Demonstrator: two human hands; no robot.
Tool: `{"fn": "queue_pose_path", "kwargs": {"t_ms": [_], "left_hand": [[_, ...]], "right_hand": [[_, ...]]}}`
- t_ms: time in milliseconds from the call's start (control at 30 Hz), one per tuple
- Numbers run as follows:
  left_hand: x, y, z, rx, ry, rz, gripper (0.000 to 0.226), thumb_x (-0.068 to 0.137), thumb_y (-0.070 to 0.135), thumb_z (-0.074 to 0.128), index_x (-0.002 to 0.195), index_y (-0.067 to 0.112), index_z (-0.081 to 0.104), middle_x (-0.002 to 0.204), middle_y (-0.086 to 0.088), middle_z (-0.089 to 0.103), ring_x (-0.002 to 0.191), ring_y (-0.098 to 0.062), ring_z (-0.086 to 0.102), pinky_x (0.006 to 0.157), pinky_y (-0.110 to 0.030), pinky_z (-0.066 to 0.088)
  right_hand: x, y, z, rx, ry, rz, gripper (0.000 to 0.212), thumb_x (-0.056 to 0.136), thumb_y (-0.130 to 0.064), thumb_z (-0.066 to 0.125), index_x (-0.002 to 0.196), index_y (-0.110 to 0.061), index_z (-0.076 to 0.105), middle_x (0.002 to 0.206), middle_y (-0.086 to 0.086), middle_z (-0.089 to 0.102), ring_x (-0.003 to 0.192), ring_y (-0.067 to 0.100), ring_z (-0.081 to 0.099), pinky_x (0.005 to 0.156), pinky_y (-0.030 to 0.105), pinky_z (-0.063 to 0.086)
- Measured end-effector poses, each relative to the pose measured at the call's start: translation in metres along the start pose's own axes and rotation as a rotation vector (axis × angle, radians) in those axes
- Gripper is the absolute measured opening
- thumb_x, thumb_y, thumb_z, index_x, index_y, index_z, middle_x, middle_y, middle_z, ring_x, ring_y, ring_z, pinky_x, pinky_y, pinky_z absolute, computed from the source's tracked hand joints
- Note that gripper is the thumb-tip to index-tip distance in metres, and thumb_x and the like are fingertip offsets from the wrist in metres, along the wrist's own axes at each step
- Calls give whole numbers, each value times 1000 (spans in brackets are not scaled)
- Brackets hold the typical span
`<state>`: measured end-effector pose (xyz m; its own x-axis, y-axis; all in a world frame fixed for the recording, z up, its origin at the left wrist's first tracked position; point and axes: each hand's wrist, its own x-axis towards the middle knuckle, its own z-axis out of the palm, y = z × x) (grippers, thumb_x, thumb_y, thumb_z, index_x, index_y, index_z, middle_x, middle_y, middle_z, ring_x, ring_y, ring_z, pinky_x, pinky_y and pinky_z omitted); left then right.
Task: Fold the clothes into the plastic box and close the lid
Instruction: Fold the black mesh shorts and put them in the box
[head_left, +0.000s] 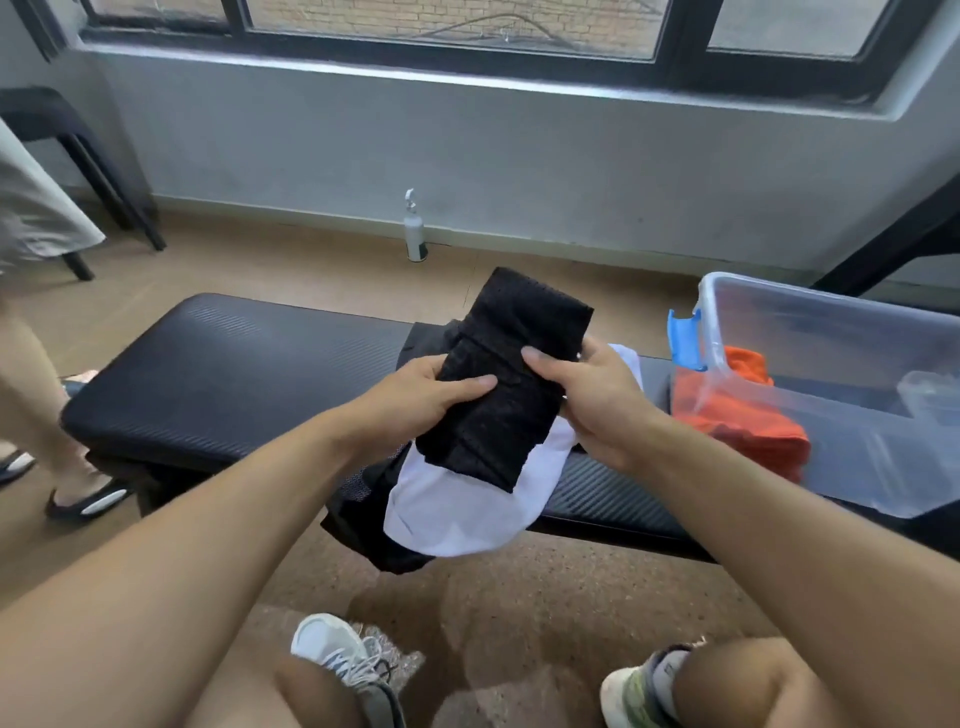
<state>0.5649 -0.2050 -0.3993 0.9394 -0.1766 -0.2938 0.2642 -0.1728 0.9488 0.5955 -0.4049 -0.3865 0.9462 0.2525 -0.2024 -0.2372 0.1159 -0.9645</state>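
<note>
At 6 o'clock, nearest the camera, the person's bare knees and two sneakers, a white one (332, 652) and a grey-green one (641, 686), rest on the speckled brown floor (519, 613). Both forearms reach up toward the centre. The left hand (415, 397) has its grip closed on the left edge of a folded black mesh garment (511, 384), thumb laid across the top; the right hand (597, 400) has its grip closed on the right edge, thumb on top as well. The garment is held lifted, tilted toward 1 o'clock, above the black padded counter (234, 374). Beneath it on the counter lie a white garment (467, 504) and another dark garment (363, 519) (both hang over the near edge). At 3 o'clock the clear plastic box (831, 364) sits on the counter, open, with a blue latch (685, 340) on its left end and a folded orange garment (743, 410) inside. At 9 o'clock another person's leg and a black sandal (88, 501) stand on the floor. Farther, at 12 o'clock, a white bottle (415, 234) stands against the grey wall under a window (467, 26).
</note>
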Motion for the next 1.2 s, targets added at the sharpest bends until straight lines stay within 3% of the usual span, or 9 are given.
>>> {"fn": "queue_pose_path", "kwargs": {"t_ms": [100,233,367,500,667,833,933,1067,1200], "left_hand": [[5,5,13,266,240,33,67,83,66,67,135,25,54,127,7,65,117,-12,63,105,-36,47],[6,25,29,402,499,490,61,95,45,64,150,33,39,143,14,49,132,-3,46,109,-27,37],[17,48,50,427,519,832,54,101,34,56,152,27,40,154,13,43,144,-5,38,108,-47,47],[34,75,95,456,514,963,56,103,33,51,155,22,36,160,6,37,148,-4,30,119,-19,24],[74,91,156,557,316,941,71,96,52,48,156,19,33,160,0,38,150,-14,30,123,-29,23],[101,87,192,679,113,814,103,78,77,43,159,17,26,167,-3,24,156,-17,12,126,-30,8],[111,77,199,748,68,685,130,63,90,42,163,15,6,171,0,5,157,-16,-4,127,-38,1],[107,69,203,656,-11,593,144,62,83,70,161,19,-14,170,7,-13,155,-12,-15,127,-39,-1],[99,65,201,601,-27,631,134,69,69,78,152,36,-23,165,18,-13,155,-11,-15,127,-38,-1]], "right_hand": [[-2,5,-4,-282,210,-223,30,92,-17,71,119,-21,59,96,-5,75,92,9,73,87,34,60],[-13,-9,-11,-501,257,-415,32,93,-19,69,120,-25,54,89,-14,68,83,-5,66,73,15,51],[-27,-34,-25,-561,294,-535,29,96,-21,65,122,-30,57,104,-15,69,97,2,66,84,20,51],[-33,-79,-66,-502,444,-651,20,98,-20,62,118,-24,61,99,-15,71,93,-2,66,82,17,50],[-45,-128,-153,-601,805,-829,25,99,-18,61,121,-9,56,98,-19,64,87,-15,59,80,5,42],[-46,-126,-229,-886,813,-449,25,95,-18,62,120,-24,58,106,-7,67,102,17,63,90,35,50],[-36,-106,-244,-852,763,-191,19,95,-22,63,114,-26,59,103,-7,67,102,20,63,89,38,51],[-16,-100,-233,-422,645,-55,20,97,-13,64,117,-13,63,102,4,72,97,23,69,76,32,58],[2,-108,-220,-76,541,-9,19,99,-8,60,117,-7,65,109,15,73,93,29,73,74,39,62]]}}
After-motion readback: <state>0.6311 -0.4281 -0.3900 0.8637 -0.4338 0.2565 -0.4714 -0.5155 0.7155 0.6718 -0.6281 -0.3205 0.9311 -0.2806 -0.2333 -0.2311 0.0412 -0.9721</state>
